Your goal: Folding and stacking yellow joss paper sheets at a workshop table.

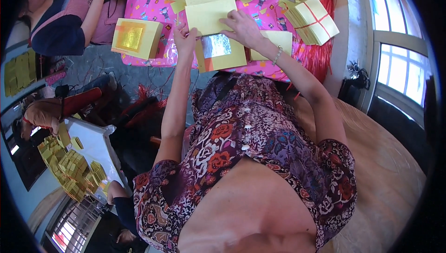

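Head view: left fingers (179, 30) pinching yellow paper (208, 18), right fingers (235, 19) parted atop, foil (217, 48) part-hidden

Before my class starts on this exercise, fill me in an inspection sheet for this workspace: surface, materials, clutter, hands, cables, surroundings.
Surface: pink patterned table cover, partly covered by paper.
Materials: pale yellow paper at both hands; silver-patched paper just below; gold-patched stack to the left.
Clutter: red-tied bundle and loose red strands at the right.
Hands: left hand at the pale paper's lower-left corner; right hand touching its right side; exact grip unclear.
Cables: nothing seen.
Surroundings: another person at upper left; white table with yellow bundles at lower left; barred window at right.
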Demonstrator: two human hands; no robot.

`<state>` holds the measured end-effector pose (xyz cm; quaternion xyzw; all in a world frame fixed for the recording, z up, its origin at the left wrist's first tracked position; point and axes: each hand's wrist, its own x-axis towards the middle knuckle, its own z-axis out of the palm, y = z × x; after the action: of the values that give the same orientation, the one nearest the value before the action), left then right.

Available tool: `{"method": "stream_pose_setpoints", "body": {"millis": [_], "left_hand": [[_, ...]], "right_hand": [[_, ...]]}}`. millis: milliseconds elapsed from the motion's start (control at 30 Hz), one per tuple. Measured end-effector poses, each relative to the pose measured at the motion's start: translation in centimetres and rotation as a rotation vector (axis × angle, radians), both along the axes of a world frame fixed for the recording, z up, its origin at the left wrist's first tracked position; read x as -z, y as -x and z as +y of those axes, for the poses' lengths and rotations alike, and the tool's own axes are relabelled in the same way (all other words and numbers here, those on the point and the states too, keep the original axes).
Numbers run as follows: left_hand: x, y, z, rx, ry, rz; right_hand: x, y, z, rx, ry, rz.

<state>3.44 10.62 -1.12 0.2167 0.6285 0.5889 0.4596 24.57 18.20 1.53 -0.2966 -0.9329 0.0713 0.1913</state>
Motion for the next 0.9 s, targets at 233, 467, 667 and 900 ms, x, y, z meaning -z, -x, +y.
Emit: {"method": "stream_pose_setpoints", "body": {"millis": [233, 467, 667, 900], "left_hand": [[-4.9, -5.0, -0.2, 0.132, -0.103, -0.051], [-2.5, -11.2, -0.5, 0.612, -0.113, 0.248], [-1.6, -14.0, 0.8, 0.806, -0.106, 0.755], [-0.3, -13.5, 3.4, 1.032, -0.021, 0.697]], "right_hand": [[-1.4, -5.0, -1.6, 0.673, 0.806, 0.696], [-1.2, -13.8, -4.8, 0.819, 1.224, 0.768], [6.2, -18.4, -7.1, 0.848, 1.205, 0.743], [9.4, -18.6, -6.4, 0.835, 1.123, 0.733]]}}
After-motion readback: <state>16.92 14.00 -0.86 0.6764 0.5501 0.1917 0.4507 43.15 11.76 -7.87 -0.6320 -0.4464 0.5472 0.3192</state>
